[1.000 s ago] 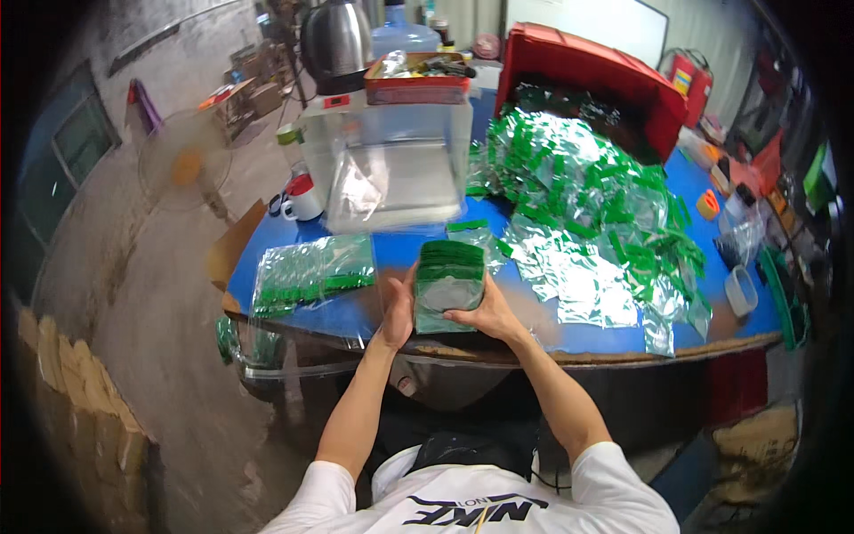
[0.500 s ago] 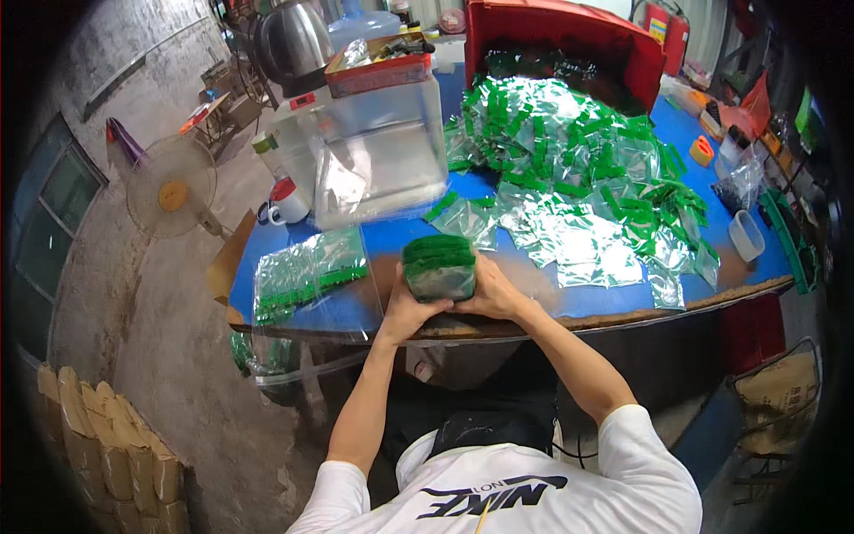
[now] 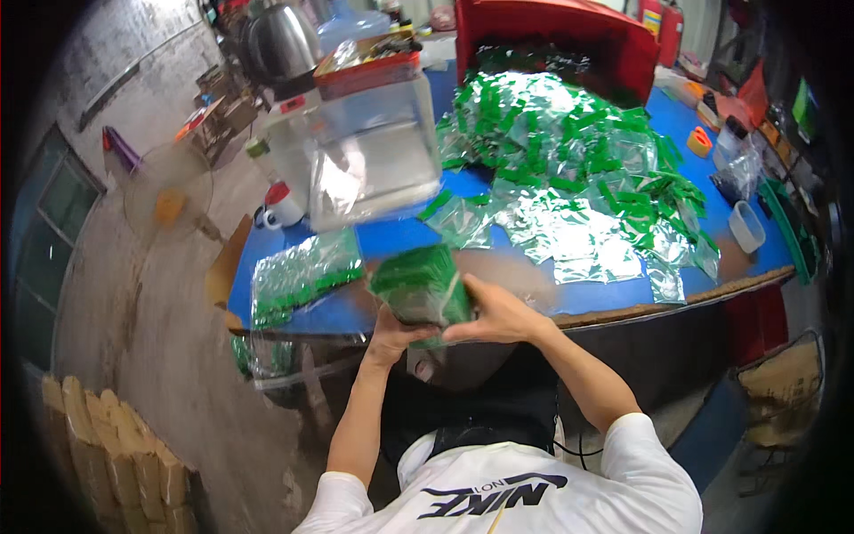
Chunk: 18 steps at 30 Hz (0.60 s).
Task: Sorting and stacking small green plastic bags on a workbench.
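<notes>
1. Green-and-clear stack of flat packets (image 3: pixel 420 287): gripped by both hands at the front edge of the bench (image 3: pixel 592 297), in front of the torso. Tilted, green band toward the far side. Motion-blurred; can't tell if its underside touches the bench.
2. Left hand (image 3: pixel 397 336): closed on the near-left corner, thumb along the near edge. Fingers mostly hidden by the stack.
3. Right hand (image 3: pixel 500 313): clamped on the right side, thumb toward the near edge, fingers bent around the flank.
4. Left of the stack, apart from it: clear bag (image 3: pixel 307 274) with rows of green-banded packets, flat on the bench.
5. Beyond and right: big loose heap of the same packets (image 3: pixel 569 169), spilling from a red bin (image 3: pixel 560 31) tipped toward the person.
6. Far left: translucent plastic box (image 3: pixel 378 169), red tray of small items (image 3: pixel 369 78) and steel kettle (image 3: pixel 283 43) on top. White mug (image 3: pixel 285 212) just beside it.
7. Right end: clear tub (image 3: pixel 745 228), orange ring-shaped thing (image 3: pixel 699 142) farther back.
</notes>
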Each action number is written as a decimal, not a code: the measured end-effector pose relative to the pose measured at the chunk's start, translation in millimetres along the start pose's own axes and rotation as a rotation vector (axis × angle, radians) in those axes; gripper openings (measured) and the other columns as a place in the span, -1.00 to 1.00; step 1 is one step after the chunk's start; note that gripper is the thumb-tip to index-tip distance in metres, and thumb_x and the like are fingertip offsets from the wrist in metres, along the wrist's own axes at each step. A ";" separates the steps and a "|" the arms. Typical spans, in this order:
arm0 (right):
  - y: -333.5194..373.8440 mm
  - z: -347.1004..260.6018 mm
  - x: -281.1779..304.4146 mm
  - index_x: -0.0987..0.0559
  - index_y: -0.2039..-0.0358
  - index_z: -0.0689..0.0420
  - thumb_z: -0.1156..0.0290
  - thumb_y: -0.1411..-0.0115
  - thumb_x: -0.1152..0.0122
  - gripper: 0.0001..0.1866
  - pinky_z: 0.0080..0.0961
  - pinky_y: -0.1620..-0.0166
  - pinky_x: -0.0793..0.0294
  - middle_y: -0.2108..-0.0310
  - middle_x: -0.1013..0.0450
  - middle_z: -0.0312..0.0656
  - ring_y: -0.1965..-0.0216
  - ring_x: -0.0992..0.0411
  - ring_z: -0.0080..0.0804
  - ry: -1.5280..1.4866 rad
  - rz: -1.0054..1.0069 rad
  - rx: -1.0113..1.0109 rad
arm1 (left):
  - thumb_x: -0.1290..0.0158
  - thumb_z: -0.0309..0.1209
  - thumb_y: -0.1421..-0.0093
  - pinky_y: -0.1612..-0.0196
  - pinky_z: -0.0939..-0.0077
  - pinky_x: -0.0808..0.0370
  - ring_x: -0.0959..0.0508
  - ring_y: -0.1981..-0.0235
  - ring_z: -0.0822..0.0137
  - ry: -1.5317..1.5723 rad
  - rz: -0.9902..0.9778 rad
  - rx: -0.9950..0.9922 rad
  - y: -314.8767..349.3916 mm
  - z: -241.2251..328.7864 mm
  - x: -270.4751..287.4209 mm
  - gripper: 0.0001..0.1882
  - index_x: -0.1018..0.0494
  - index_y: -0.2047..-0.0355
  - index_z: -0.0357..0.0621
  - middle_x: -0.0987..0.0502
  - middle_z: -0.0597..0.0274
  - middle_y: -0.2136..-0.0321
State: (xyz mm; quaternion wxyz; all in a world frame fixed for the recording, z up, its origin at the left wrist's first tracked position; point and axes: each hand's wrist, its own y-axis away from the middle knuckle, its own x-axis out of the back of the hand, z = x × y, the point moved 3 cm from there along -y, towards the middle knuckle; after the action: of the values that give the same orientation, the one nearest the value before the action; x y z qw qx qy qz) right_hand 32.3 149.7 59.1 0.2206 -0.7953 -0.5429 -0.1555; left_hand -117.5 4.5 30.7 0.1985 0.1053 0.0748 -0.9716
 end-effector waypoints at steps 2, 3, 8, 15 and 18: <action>6.1 21.7 -4.7 -0.40 -0.04 0.29 -0.26 -0.26 -0.05 -0.24 -0.23 0.03 -0.50 0.05 -0.47 0.03 0.03 -0.47 -0.11 -0.957 -0.228 -0.391 | -0.43 -0.58 0.22 0.01 0.27 -0.54 -0.56 0.07 0.29 0.229 0.104 0.022 17.9 -0.1 -10.9 -0.24 -0.42 -0.07 -0.22 -0.56 0.17 0.09; 14.1 29.4 -11.6 -0.40 -0.04 0.29 -0.26 -0.26 -0.05 -0.24 -0.23 0.03 -0.50 0.05 -0.47 0.03 0.03 -0.47 -0.11 -0.952 -0.243 -0.399 | -0.41 -0.63 0.24 0.07 0.30 -0.57 -0.58 0.12 0.29 0.455 0.194 0.037 24.4 -1.7 -13.2 -0.23 -0.40 -0.08 -0.23 -0.56 0.18 0.10; 51.2 -21.4 -98.1 -0.25 -0.27 0.38 -0.18 -0.35 0.17 -0.17 0.02 -0.27 -0.32 -0.24 -0.20 0.39 -0.23 -0.28 0.24 -1.785 -0.523 -0.702 | -0.39 -0.66 0.27 0.13 0.34 -0.59 -0.62 0.19 0.28 0.364 -0.015 0.135 46.6 -62.1 19.8 -0.20 -0.39 -0.08 -0.27 -0.59 0.13 0.14; 100.4 8.8 -62.4 -0.20 -0.35 0.18 0.13 0.04 -0.54 0.02 -0.17 -0.26 -0.33 -0.17 -0.38 -0.01 -0.19 -0.36 -0.15 -1.573 -0.150 -0.666 | -0.47 -0.16 0.19 -0.32 0.13 -0.19 -0.26 -0.29 0.14 0.392 -0.176 -0.014 67.7 14.4 -20.6 0.21 0.02 -0.39 -0.09 -0.18 0.03 -0.32; 72.7 -24.5 -32.3 0.07 -0.41 0.21 0.38 0.11 -0.56 0.20 -0.31 -0.23 -0.31 -0.18 -0.30 -0.01 -0.19 -0.33 -0.24 -0.737 -0.086 -0.471 | -0.42 -0.17 0.03 -0.40 0.14 -0.11 -0.17 -0.38 0.16 0.709 -0.063 0.045 91.1 3.0 -18.8 0.23 0.20 -0.47 0.02 -0.11 0.04 -0.39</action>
State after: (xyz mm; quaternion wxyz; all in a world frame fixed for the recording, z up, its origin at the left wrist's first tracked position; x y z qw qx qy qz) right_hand 88.2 88.5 51.1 -0.1819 -0.8028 -0.5677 0.0098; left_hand -64.6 -72.0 28.6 0.1278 0.4380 0.1207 -0.8816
